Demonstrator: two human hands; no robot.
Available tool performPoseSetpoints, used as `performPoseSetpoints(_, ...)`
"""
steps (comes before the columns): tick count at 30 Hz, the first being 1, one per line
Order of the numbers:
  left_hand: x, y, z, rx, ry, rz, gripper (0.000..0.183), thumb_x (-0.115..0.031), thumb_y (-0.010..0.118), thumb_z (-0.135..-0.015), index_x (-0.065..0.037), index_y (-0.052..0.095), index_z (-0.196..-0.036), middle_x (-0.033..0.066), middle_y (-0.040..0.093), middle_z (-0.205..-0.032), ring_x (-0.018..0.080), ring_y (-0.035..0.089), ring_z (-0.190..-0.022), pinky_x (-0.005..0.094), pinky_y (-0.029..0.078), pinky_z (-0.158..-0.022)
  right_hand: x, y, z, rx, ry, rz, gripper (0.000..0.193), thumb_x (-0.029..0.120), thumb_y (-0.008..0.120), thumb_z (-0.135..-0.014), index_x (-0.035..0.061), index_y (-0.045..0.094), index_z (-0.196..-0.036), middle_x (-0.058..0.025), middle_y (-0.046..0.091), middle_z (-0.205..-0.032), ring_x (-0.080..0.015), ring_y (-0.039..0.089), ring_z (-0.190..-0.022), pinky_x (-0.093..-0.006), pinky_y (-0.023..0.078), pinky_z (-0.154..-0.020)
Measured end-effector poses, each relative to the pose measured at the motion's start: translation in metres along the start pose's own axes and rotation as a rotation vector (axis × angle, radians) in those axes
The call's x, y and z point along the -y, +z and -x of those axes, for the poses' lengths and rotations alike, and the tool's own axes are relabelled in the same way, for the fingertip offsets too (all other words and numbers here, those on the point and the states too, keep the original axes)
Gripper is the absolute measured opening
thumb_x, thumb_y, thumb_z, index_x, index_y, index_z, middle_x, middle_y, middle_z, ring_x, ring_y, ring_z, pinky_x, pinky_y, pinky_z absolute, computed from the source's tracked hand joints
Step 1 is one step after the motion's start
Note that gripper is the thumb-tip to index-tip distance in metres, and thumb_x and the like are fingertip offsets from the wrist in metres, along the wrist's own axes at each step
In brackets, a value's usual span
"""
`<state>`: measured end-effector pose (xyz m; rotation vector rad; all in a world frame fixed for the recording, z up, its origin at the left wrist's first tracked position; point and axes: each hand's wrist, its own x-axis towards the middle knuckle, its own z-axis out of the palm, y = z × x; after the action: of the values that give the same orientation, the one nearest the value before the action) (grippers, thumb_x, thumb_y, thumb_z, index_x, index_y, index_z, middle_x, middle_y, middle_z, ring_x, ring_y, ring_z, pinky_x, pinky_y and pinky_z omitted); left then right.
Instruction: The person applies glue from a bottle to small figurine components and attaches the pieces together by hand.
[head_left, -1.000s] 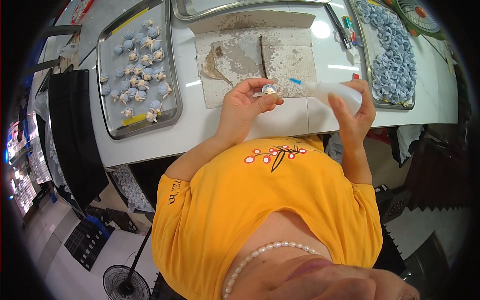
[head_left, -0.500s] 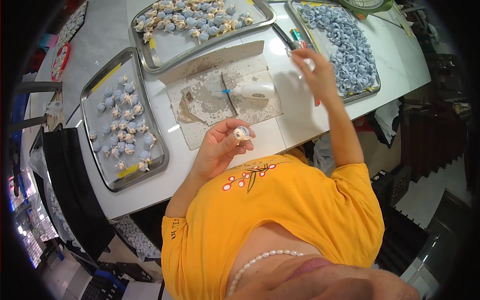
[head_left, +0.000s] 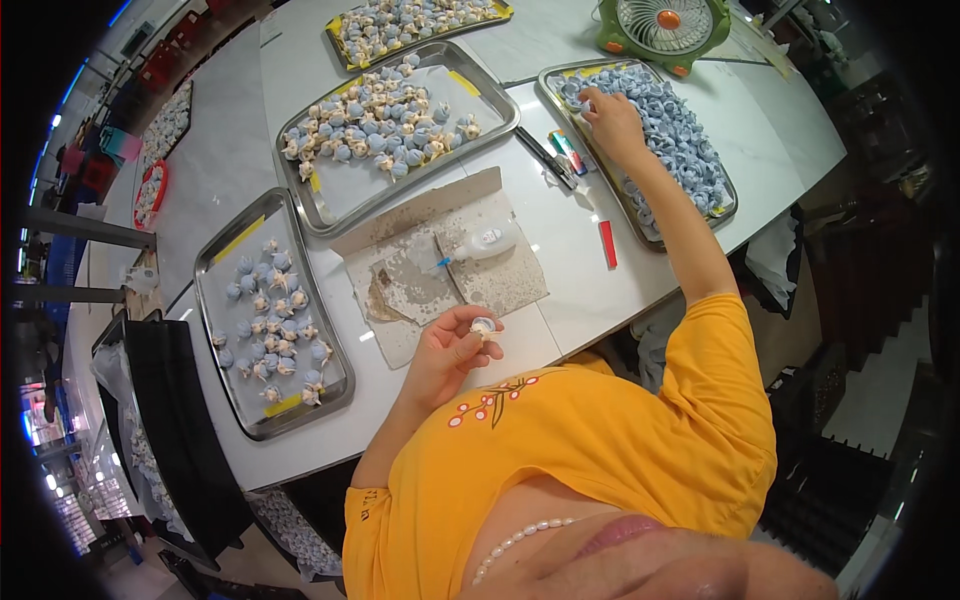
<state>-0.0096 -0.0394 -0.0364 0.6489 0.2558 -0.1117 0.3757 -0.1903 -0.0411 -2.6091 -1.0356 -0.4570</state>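
No txt legible. White plastic squeeze btl [head_left: 484, 241] w/ blue tip [head_left: 443, 262] has small dark print, poss. a label, too tiny to read. Yellow cloth T-shirt [head_left: 570, 430]: dark lettering on L sleeve [head_left: 367, 506], unreadable.

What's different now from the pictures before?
The right hand let go of the white plastic bottle with the blue tip, leaving it further left on the stained grey cardboard, then moved forward and right to the pale-blue, petal-like pieces in the rectangular metal tray. The camera view shifted too. The left hand still holds the small, round cream-and-blue piece.
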Motion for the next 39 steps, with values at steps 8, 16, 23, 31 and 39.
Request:
performPoseSetpoints(8, -0.001, 0.003, -0.001, -0.243, 0.125, -0.104, 0.036, -0.008, 0.063, -0.084, -0.003, 0.050, -0.118, 0.0106, 0.059, -0.111, 0.0151, 0.061, -0.089, 0.0212, 0.048, -0.073, 0.102, -0.071, 0.072, 0.405, 0.278, -1.166, 0.022, 0.007, 0.063, -0.083, 0.0018, 0.060, -0.104, -0.0046, 0.059, -0.095, -0.0117, 0.056, -0.084, -0.0238, 0.046, -0.072)
performPoseSetpoints(16, -0.001, 0.008, -0.002, -0.264, 0.226, -0.222, 0.042, -0.008, 0.062, -0.085, -0.001, 0.047, -0.123, 0.0121, 0.057, -0.115, 0.0156, 0.061, -0.093, 0.0223, 0.048, -0.077, 0.174, -0.093, 0.151, 0.425, -0.188, -1.057, 0.029, -0.005, 0.066, -0.075, 0.0017, 0.062, -0.102, -0.0073, 0.061, -0.099, -0.0134, 0.060, -0.085, -0.0229, 0.049, -0.071)
performPoseSetpoints(23, 0.009, 0.007, 0.002, -0.202, 0.317, -0.210, 0.044, -0.008, 0.063, -0.085, 0.002, 0.046, -0.124, 0.0106, 0.056, -0.116, 0.0127, 0.057, -0.099, 0.0242, 0.047, -0.085, 0.196, -0.080, 0.161, 0.208, -0.208, -1.000, 0.029, -0.001, 0.074, -0.067, 0.0051, 0.065, -0.094, -0.0073, 0.066, -0.087, -0.0172, 0.065, -0.074, -0.0256, 0.051, -0.062)
performPoseSetpoints(31, 0.009, 0.010, 0.001, -0.209, 0.301, -0.261, 0.040, -0.011, 0.062, -0.086, 0.001, 0.050, -0.122, 0.0084, 0.056, -0.116, 0.0115, 0.057, -0.096, 0.0232, 0.047, -0.082, 0.200, -0.067, 0.169, -0.015, -0.254, -0.797, 0.022, 0.003, 0.075, -0.064, 0.0090, 0.067, -0.084, -0.0031, 0.064, -0.076, -0.0169, 0.061, -0.065, -0.0268, 0.045, -0.058)
performPoseSetpoints(39, 0.009, 0.011, 0.001, -0.226, 0.317, -0.292, 0.033, -0.013, 0.062, -0.086, 0.002, 0.056, -0.115, 0.0077, 0.061, -0.109, 0.0106, 0.058, -0.090, 0.0224, 0.049, -0.076, 0.201, -0.075, 0.161, -0.002, -0.344, -0.657, 0.014, 0.008, 0.073, -0.066, 0.0122, 0.066, -0.078, 0.0035, 0.061, -0.066, -0.0133, 0.056, -0.060, -0.0272, 0.034, -0.056)
